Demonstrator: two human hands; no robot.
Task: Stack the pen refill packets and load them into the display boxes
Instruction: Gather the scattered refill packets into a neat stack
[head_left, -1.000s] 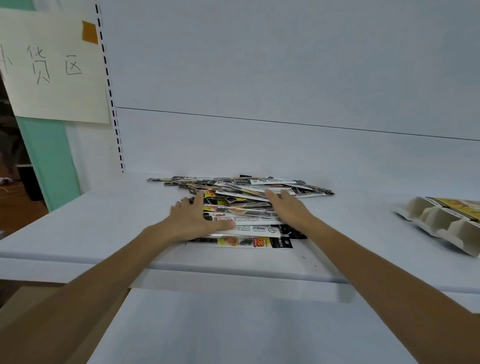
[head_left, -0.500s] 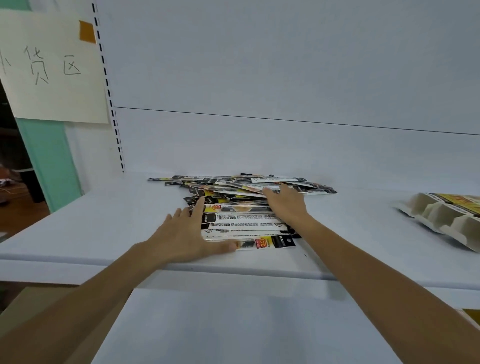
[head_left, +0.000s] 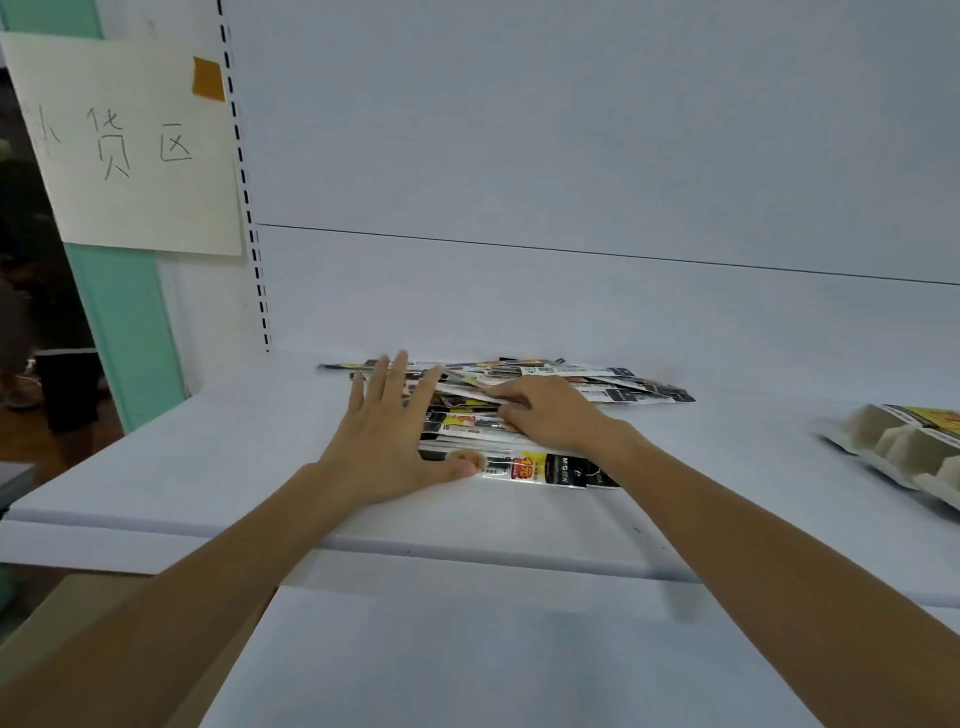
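I am squaring refill packets (head_left: 550, 467) on the shelf (head_left: 208, 467): left hand (head_left: 384, 441) pressing flat, fingers (head_left: 397, 382) straight; right hand (head_left: 550, 415) curling round a few. Ends need aligning before lifting.

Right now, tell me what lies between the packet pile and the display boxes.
Head view: only bare shelf lies between the packet pile and the display boxes.

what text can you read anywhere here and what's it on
"货区": handwritten on the paper sign; the character before it is unclear.
"M&G": on the black end of the front packet; the red-and-yellow print beside it is too blurred.
other packets and display box: print too small or blurred to read.
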